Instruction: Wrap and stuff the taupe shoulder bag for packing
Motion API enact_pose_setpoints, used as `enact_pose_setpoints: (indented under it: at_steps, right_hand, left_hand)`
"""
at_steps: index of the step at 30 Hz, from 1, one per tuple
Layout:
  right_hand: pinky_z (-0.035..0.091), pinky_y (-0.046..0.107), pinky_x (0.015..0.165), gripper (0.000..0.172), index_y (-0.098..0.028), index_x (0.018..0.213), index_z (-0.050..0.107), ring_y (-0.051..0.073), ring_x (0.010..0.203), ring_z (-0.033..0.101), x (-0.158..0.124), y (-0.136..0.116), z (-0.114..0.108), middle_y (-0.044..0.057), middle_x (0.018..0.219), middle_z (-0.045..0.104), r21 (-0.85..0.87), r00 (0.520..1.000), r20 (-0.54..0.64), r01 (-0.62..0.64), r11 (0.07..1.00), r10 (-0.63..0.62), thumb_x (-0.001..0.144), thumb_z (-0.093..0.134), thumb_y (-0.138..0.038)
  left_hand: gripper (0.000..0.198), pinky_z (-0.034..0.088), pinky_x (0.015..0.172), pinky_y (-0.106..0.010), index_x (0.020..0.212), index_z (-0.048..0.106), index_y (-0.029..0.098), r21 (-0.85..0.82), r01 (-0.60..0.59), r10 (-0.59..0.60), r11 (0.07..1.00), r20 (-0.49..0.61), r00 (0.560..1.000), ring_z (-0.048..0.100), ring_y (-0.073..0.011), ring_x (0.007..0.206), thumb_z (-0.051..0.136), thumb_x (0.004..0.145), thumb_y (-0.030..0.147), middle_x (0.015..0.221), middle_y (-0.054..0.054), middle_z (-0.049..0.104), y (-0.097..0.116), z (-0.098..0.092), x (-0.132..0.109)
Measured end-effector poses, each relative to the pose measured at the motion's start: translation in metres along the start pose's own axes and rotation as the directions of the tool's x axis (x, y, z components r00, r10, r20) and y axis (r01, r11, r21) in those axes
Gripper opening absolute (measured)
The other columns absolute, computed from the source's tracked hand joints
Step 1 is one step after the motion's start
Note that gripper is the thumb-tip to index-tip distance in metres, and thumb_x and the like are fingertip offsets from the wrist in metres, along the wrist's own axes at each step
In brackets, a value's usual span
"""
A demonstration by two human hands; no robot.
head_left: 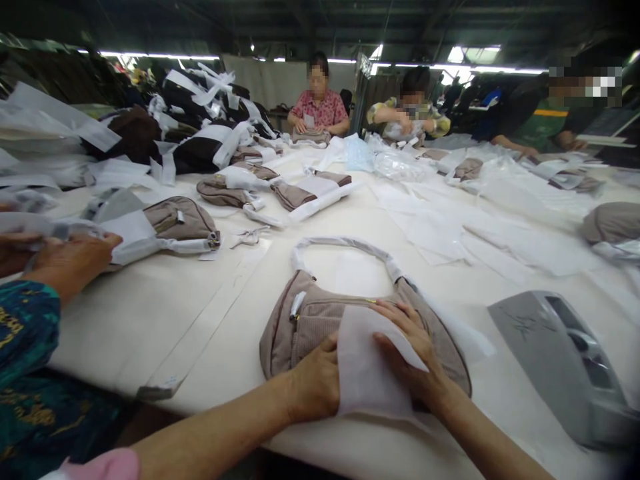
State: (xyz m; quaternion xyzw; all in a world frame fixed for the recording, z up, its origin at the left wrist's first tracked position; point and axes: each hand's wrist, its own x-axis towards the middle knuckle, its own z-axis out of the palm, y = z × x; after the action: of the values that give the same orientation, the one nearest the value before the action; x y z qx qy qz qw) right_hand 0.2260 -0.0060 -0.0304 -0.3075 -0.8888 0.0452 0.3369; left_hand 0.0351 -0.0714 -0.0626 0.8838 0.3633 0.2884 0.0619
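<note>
A taupe ribbed handbag (320,310) lies on the white table in front of me, its looped strap (345,243) wrapped in white material. A sheet of white paper (367,367) covers part of the bag's front. My left hand (317,377) grips the left edge of this sheet, fingers curled and partly hidden. My right hand (410,343) lies over the bag at the sheet's right side, its fingers apart, with the thumb against the paper. A wrapped zipper pull (297,305) shows on the bag's left part.
A grey device (560,367) stands at the right. Scissors (250,237) lie beyond my left hand. At the left, a co-worker's hands (75,260) hold wrapping by another bag (180,220). More bags, papers and people are farther back.
</note>
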Motion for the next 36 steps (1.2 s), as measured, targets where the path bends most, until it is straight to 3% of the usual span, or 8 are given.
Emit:
enact_pose_setpoints:
  at_steps: [7,16,20,23,26,28,31,36]
  right_hand:
    - [0.040,0.040,0.087,0.019,-0.021,0.101,0.056,0.021,0.098,0.056,0.005,-0.005,0.001,0.005,0.101,0.063,0.023,0.988,-0.011,-0.156,0.988,0.156,0.089,0.041,-0.024]
    - [0.043,0.032,0.056,0.030,-0.017,0.080,0.056,0.021,0.061,0.056,0.028,0.002,0.012,0.006,0.068,0.059,-0.281,0.956,-0.015,-0.285,0.916,0.292,0.084,0.047,-0.046]
    - [0.045,0.038,0.072,0.053,-0.012,0.125,0.040,0.029,0.096,0.055,0.033,0.001,0.015,0.020,0.114,0.054,-0.347,0.976,-0.079,-0.218,0.912,0.203,0.083,0.050,-0.044]
    - [0.031,0.053,0.092,0.054,-0.018,0.131,0.035,0.036,0.124,0.030,0.033,-0.006,0.012,0.021,0.138,0.029,-0.480,0.989,-0.122,-0.131,0.867,0.081,0.083,0.055,-0.033]
    - [0.014,0.058,0.100,0.027,-0.020,0.115,0.051,0.029,0.123,0.034,0.032,-0.010,0.008,0.012,0.128,0.046,-0.492,0.998,-0.007,0.057,0.869,-0.069,0.088,0.046,-0.020]
    - [0.020,0.048,0.102,0.021,-0.017,0.100,0.058,0.022,0.109,0.049,0.033,-0.009,0.008,0.008,0.110,0.060,-0.430,0.991,0.104,0.122,0.894,-0.085,0.090,0.040,-0.016]
    - [0.034,0.032,0.090,0.024,-0.015,0.087,0.060,0.018,0.089,0.057,0.037,-0.003,0.010,0.007,0.092,0.065,-0.382,0.974,0.216,0.023,0.924,0.065,0.092,0.038,-0.023]
    - [0.033,0.031,0.077,0.035,-0.017,0.076,0.060,0.019,0.076,0.059,0.045,-0.005,0.010,0.007,0.076,0.066,-0.395,0.916,0.307,-0.123,0.910,0.257,0.092,0.035,-0.037]
  left_hand:
    - [0.045,0.033,0.047,-0.029,0.060,0.044,0.017,-0.087,0.057,-0.074,0.995,-0.200,0.977,0.041,-0.0147,0.050,0.023,0.087,0.046,0.053,-0.003,0.045,0.005,-0.029,0.006]
    - [0.005,0.036,0.046,-0.023,0.081,0.042,0.017,-0.045,0.331,-0.333,0.943,-0.187,0.924,0.050,-0.0120,0.046,0.040,0.085,0.018,0.054,0.003,0.048,0.003,-0.018,0.005]
    - [0.005,0.034,0.044,-0.024,0.084,0.041,0.018,-0.084,0.437,-0.445,0.895,-0.172,0.879,0.050,-0.0126,0.043,0.039,0.086,0.022,0.053,0.004,0.049,0.003,-0.019,0.008]
    - [0.008,0.031,0.043,-0.024,0.083,0.041,0.019,-0.142,0.526,-0.543,0.839,-0.146,0.827,0.047,-0.0123,0.040,0.041,0.086,0.026,0.049,0.006,0.045,0.003,-0.020,0.012]
    - [0.012,0.030,0.045,-0.024,0.079,0.040,0.019,-0.202,0.602,-0.628,0.772,-0.094,0.773,0.045,-0.0121,0.041,0.042,0.086,0.029,0.048,0.007,0.042,0.003,-0.021,0.016]
    - [0.015,0.029,0.046,-0.024,0.077,0.040,0.020,-0.218,0.638,-0.663,0.738,-0.064,0.745,0.044,-0.0121,0.042,0.042,0.086,0.032,0.048,0.007,0.042,0.002,-0.021,0.018]
    - [0.018,0.027,0.045,-0.023,0.074,0.040,0.020,-0.230,0.676,-0.701,0.700,-0.038,0.712,0.042,-0.0119,0.041,0.044,0.085,0.034,0.048,0.008,0.041,-0.001,-0.021,0.020]
    - [0.018,0.028,0.046,-0.023,0.074,0.042,0.020,-0.280,0.702,-0.739,0.655,-0.041,0.673,0.041,-0.0112,0.042,0.046,0.084,0.035,0.048,0.008,0.041,-0.003,-0.023,0.023]
